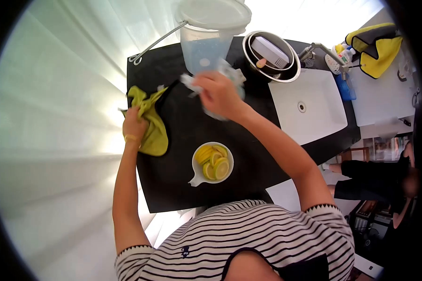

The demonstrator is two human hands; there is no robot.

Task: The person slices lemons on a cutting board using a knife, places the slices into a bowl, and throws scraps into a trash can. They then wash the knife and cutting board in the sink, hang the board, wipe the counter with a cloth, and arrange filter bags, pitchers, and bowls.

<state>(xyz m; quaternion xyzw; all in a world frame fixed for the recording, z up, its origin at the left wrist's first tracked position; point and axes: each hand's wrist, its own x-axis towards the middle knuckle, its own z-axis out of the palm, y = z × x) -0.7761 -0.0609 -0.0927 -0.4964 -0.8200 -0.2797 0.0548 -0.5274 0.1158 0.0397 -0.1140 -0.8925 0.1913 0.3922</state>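
At the left edge of the black counter, my left hand (134,124) grips a yellow-green cloth (154,136), which hangs in folds around the fingers. My right hand (216,92) is closed on a crumpled white tissue (190,84) above the counter's middle. Beneath and behind that hand lies clear crumpled plastic (230,75), partly hidden by it. Nearer my body stands a white bowl (195,176) with a spout, holding several lemon slices (214,161).
A lidded translucent bucket (204,49) stands at the back. Right of it are nested metal bowls (286,77) with a white device (269,51), a white sink (314,112), a faucet (321,47) and a yellow-grey cloth (375,58). Another person (373,180) is at far right.
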